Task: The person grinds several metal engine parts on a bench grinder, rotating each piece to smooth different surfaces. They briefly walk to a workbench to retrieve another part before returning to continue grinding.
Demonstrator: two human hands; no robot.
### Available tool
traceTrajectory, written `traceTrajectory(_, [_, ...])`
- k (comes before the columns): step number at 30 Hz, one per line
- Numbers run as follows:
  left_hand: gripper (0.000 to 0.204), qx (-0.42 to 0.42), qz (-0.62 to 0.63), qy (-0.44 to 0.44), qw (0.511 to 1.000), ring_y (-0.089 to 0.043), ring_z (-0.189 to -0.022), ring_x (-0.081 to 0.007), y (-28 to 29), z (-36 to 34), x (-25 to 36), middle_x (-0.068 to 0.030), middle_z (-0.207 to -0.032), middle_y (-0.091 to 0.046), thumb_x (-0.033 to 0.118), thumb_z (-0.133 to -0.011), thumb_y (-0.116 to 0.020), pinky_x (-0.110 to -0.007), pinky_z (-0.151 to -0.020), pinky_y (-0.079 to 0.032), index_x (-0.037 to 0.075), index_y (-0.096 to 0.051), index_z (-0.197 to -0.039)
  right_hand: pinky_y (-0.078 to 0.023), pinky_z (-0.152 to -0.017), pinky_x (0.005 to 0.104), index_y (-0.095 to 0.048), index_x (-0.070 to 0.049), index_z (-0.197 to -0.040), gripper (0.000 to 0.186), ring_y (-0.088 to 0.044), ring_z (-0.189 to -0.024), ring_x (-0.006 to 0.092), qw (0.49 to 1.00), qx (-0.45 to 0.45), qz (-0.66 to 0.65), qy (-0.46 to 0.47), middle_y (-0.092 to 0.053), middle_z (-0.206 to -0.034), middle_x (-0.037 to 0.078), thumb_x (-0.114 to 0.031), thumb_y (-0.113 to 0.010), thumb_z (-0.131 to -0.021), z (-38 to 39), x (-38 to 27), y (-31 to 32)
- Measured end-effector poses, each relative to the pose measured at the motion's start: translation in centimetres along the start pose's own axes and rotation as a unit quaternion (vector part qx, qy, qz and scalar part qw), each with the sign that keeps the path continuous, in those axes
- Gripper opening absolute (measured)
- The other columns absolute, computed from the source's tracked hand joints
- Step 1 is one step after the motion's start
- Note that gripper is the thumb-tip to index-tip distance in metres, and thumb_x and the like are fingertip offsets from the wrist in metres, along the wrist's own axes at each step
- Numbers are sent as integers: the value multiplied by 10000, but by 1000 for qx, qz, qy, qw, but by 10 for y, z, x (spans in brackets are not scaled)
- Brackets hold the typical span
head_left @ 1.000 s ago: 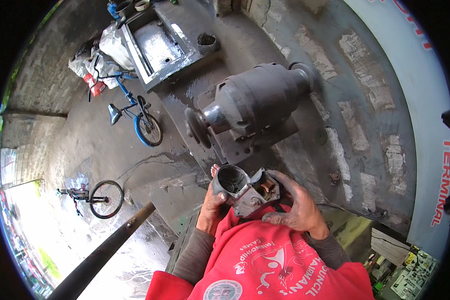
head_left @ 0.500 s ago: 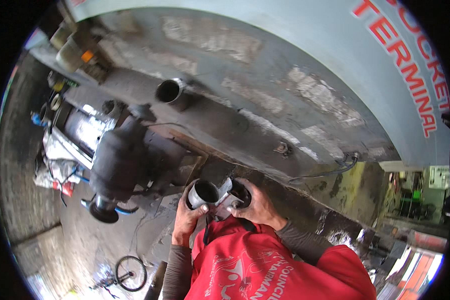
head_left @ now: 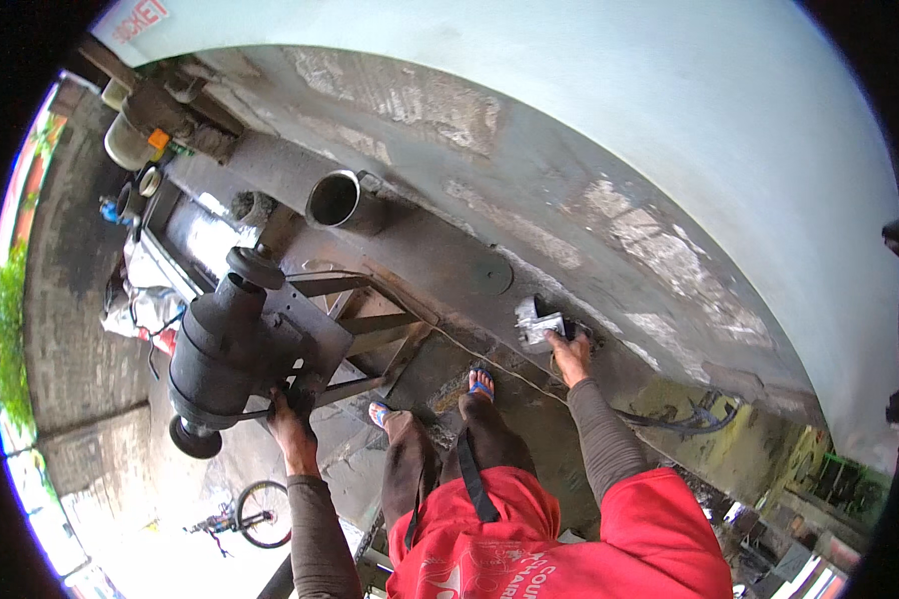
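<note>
A silvery metal casting (head_left: 539,324) with a dark opening sits at the ledge by the wall. My right hand (head_left: 572,357) is closed on its near side, arm stretched forward. To the left stands a dark grey bench grinder (head_left: 210,349) with a round wheel (head_left: 255,268) at its far end and another (head_left: 196,437) at its near end. My left hand (head_left: 292,429) reaches up to the lower edge of the grinder's mount; its dark fingers blend into the metal, so their grip is unclear.
An open metal cylinder (head_left: 335,200) stands on the ledge (head_left: 430,265) along the wall. The grinder's angle-iron stand (head_left: 370,324) is beside my feet. A cable (head_left: 509,369) runs past them. A bicycle wheel (head_left: 263,514) shows at lower left, a black hose (head_left: 679,424) at right.
My hands, together on the metal casting in front of my body before, have parted. My right hand has carried the casting forward to the ledge; my left has moved to the grinder.
</note>
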State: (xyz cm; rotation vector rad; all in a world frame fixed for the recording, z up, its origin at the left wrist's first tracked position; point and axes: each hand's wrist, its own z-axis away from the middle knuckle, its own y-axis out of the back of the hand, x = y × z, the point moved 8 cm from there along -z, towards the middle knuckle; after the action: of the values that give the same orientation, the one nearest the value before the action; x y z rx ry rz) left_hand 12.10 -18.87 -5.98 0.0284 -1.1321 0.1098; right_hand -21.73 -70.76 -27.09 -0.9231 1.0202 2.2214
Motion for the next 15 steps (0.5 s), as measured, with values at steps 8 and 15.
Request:
traceTrajectory(8, [382,201,-194,-34,960,-698,-986,-219,83,-57,-62,-129,-1170,-727,307,-1031,-611,-358,-854,-549,-39,-700,-1167,-446,-1092,386,-531,132,-1373,789,-593,-1276,325,994,51,44,-85,-606,-1379,258,-404,-801,-861,-17,10,28])
traceTrajectory(15, [371,146,-8,-55,988,-676,-1040,-214,49,-53,-38,-86,-1262,-696,236,-1003,-654,-357,-870,-549,13,-647,-1300,-517,-981,427,-675,-35,-1262,534,-664,-1132,392,982,66,174,16,-709,-1216,207,-328,-807,-836,2,-28,38])
